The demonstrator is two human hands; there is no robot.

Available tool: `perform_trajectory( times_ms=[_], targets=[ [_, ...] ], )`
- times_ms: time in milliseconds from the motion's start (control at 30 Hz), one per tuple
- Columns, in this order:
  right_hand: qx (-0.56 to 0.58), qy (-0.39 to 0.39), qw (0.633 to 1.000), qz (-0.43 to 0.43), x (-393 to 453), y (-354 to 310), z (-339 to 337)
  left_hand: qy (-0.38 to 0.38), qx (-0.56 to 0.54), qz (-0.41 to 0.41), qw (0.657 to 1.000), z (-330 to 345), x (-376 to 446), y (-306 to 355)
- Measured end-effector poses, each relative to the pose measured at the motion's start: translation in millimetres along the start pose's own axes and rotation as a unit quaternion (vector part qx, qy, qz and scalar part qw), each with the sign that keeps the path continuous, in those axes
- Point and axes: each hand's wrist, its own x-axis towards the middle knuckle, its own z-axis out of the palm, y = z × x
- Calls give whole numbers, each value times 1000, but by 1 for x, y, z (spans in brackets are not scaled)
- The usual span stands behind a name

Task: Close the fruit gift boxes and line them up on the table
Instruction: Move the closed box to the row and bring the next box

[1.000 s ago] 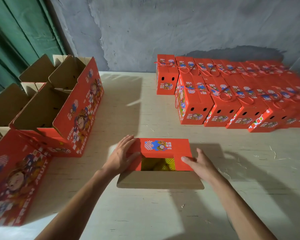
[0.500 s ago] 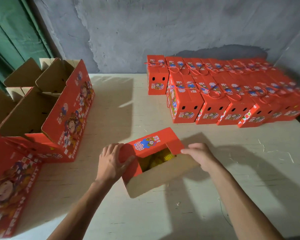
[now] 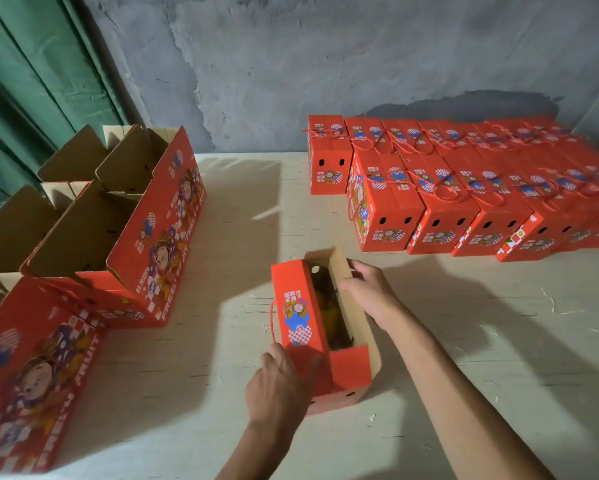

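Plenty done already: two rows of closed boxes (image 3: pixel 464 199) sit lined up against the far wall on the table (image 3: pixel 499 341), red cord handles on top, and I'd judge the job well past halfway, though the big open cartons (image 3: pixel 118 230) on my left hide whatever remains. Right now the open gift box (image 3: pixel 322 327) lies in front of me, yellow fruit (image 3: pixel 332 317) showing, left flap folded over; my left hand (image 3: pixel 277 386) grips its near corner, my right hand (image 3: pixel 370 292) curls over the unfolded brown flap (image 3: pixel 346 299), still to close.
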Motion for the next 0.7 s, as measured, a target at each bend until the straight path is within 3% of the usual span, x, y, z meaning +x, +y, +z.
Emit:
perform_trajectory(
  times_ms=[100,167,233,367,533,700],
  targets=[
    [-68,-32,997,-35,5,-9,5,-25,-35,-13,999,9,-12,4],
    [-91,-39,994,-39,5,-12,7,12,-43,-1,999,12,-16,5],
    [-97,-31,994,-49,4,-11,6,72,-71,49,994,11,-13,2],
    [-51,-43,997,-45,-2,-1,-1,98,-169,126,973,2,22,-8],
    [-28,-93,995,-39,-16,14,-9,86,-164,90,979,-15,87,-5],
    [32,-87,996,-16,-36,25,-13,78,-110,78,988,-23,145,8]
  ],
)
